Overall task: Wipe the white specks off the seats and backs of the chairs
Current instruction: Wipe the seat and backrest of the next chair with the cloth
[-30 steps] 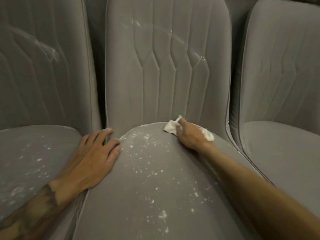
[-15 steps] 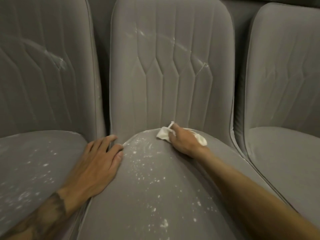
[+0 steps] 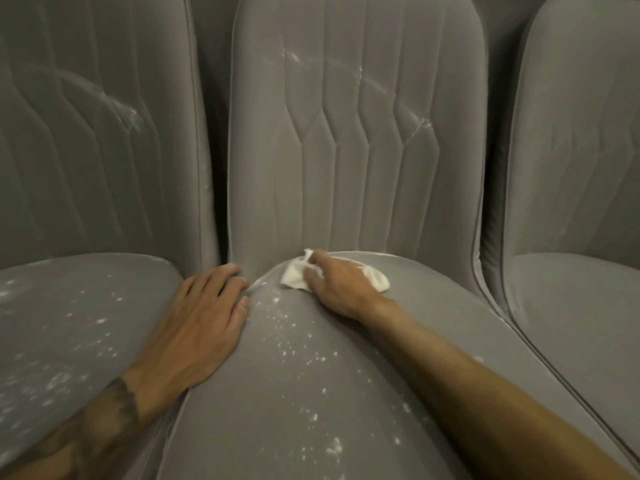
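Note:
Three grey upholstered chairs stand side by side. The middle chair's seat (image 3: 304, 393) carries scattered white specks (image 3: 294, 344), and its back (image 3: 353, 133) shows white streaks. My right hand (image 3: 337, 285) presses a crumpled white cloth (image 3: 294, 275) onto the rear of that seat, where it meets the back, with fingers curled over it. My left hand (image 3: 201, 323) rests flat with straight fingers on the seat's left edge. The left chair's seat (image 3: 69, 323) is speckled too, and its back (image 3: 97, 133) bears a white smear.
The right chair (image 3: 581, 237) looks free of specks on seat and back. Narrow dark gaps separate the chair backs. Both my forearms reach in from the bottom of the view.
My right hand has slid the cloth leftward along the rear of the middle seat, nearer my left hand. The view has shifted slightly; my left hand stays on the seat edge.

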### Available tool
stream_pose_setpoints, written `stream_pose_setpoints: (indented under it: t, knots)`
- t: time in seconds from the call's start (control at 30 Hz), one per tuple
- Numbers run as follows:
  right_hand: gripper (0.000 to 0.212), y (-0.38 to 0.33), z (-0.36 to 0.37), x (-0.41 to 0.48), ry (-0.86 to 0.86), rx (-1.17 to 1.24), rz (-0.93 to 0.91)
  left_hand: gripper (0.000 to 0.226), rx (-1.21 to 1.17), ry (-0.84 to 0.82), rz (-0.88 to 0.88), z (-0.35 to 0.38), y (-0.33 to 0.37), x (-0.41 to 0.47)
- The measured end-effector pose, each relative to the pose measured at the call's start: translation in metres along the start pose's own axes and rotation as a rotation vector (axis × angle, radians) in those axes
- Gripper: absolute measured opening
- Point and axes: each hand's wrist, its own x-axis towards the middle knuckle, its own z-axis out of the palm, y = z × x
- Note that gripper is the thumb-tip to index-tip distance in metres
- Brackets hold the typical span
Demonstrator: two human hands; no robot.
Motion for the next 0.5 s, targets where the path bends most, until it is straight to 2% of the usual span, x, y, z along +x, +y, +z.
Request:
stream_pose_setpoints:
  t: [0.07,0.13,0.23,0.37,0.43,0.5]
  knots:
    - [0.018,-0.011,0.007,-0.013,-0.058,0.055,-0.125,0.033,-0.003,0.005,0.005,0.000,0.000,0.000]
    - [0.014,-0.003,-0.001,-0.024,-0.088,0.053,-0.173,0.035,-0.004,0.006,0.005,0.000,0.000,0.000]
    - [0.013,0.041,-0.028,-0.025,-0.069,-0.010,-0.054,0.034,-0.007,0.001,0.002,0.000,0.001,-0.001]
    - [0.028,0.076,-0.045,-0.012,0.020,-0.078,0.223,0.031,-0.001,0.011,-0.003,-0.001,0.003,0.000]
    - [0.036,0.058,-0.032,-0.007,0.037,-0.091,0.199,0.032,-0.013,0.000,-0.007,-0.002,0.002,0.000]
    - [0.032,0.031,-0.016,-0.009,0.032,-0.054,0.072,0.033,-0.026,-0.003,-0.011,-0.003,0.002,-0.001]
